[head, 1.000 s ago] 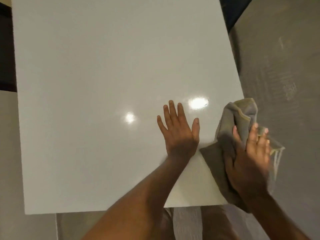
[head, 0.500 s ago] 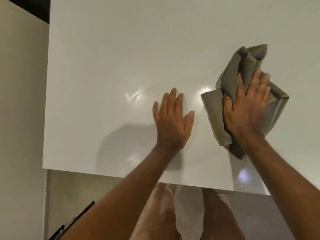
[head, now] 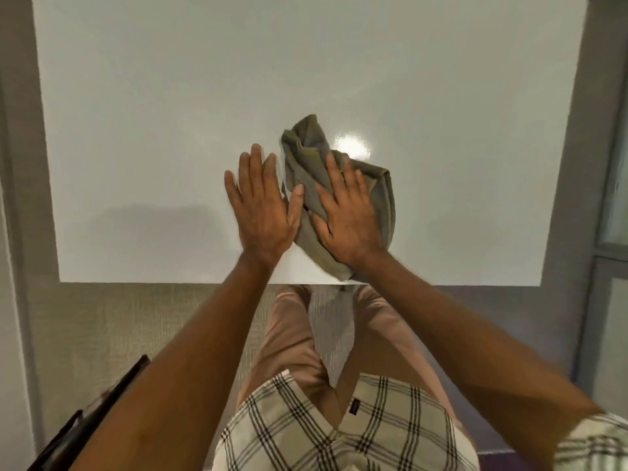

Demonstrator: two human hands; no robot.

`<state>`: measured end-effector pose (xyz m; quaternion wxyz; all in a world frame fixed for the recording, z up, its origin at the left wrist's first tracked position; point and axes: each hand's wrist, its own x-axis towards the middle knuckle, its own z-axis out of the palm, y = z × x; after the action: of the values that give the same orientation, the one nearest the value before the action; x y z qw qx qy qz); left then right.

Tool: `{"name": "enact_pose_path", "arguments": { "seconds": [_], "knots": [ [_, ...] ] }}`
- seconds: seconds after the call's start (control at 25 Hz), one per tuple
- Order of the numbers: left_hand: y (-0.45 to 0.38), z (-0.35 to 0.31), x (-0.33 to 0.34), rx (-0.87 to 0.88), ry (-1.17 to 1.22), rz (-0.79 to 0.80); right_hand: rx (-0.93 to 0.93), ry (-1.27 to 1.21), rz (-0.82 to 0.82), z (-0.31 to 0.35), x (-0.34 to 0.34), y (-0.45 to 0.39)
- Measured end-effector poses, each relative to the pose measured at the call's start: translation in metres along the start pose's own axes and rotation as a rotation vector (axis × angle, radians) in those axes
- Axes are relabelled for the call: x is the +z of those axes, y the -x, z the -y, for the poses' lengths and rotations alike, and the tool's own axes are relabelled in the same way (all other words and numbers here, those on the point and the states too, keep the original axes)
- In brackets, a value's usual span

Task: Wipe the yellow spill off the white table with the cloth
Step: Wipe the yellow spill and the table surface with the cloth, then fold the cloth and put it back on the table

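Note:
A crumpled grey-olive cloth (head: 306, 147) lies on the glossy white table (head: 170, 113), close to its near edge. My right hand (head: 346, 215) presses flat on the cloth with fingers spread over it. My left hand (head: 263, 205) rests flat on the bare table right beside the cloth, its thumb touching the fabric. No yellow spill shows anywhere on the visible tabletop; what lies under the cloth is hidden.
The table's near edge (head: 136, 283) runs straight across below my hands. A lamp reflection (head: 351, 146) glares just right of the cloth. A dark object (head: 102, 402) stands on the floor at lower left. Grey floor (head: 20, 198) borders the table on both sides.
The cloth and my right hand have slid left across the table until they meet my left hand. The view has shifted so the table now sits centred.

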<state>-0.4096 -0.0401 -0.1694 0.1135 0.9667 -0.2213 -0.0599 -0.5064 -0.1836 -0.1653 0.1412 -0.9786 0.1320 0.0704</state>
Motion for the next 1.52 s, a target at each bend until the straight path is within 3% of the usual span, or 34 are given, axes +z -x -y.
{"name": "enact_pose_path", "arguments": {
  "seconds": [0.28,0.56,0.72,0.92,1.08,1.24,1.32,1.52],
  "knots": [
    [0.0,-0.004,-0.008,0.01,-0.088,-0.004,-0.098,0.026,0.098,-0.101,-0.018,0.102],
    [0.0,-0.002,0.006,0.027,-0.134,-0.06,-0.289,0.113,0.111,-0.127,-0.021,0.072],
    [0.003,-0.006,-0.005,0.012,-0.104,0.044,-0.376,0.116,0.187,-0.114,-0.036,0.052],
    [0.002,-0.046,-0.043,-0.116,0.119,0.171,0.013,-0.188,0.091,-0.069,-0.079,0.106],
    [0.011,-0.102,-0.059,0.181,0.058,0.262,0.523,-0.646,-0.157,-0.035,-0.082,0.195],
    [0.017,-0.149,-0.05,0.421,-0.07,0.501,1.155,-1.106,-0.224,-0.03,-0.069,0.226],
    [0.015,-0.156,-0.045,0.394,-0.116,0.546,1.268,-1.262,-0.226,-0.04,-0.067,0.217],
    [0.011,-0.16,-0.05,0.384,-0.28,0.516,1.229,-1.24,-0.163,-0.035,-0.06,0.178]
  ]
}}
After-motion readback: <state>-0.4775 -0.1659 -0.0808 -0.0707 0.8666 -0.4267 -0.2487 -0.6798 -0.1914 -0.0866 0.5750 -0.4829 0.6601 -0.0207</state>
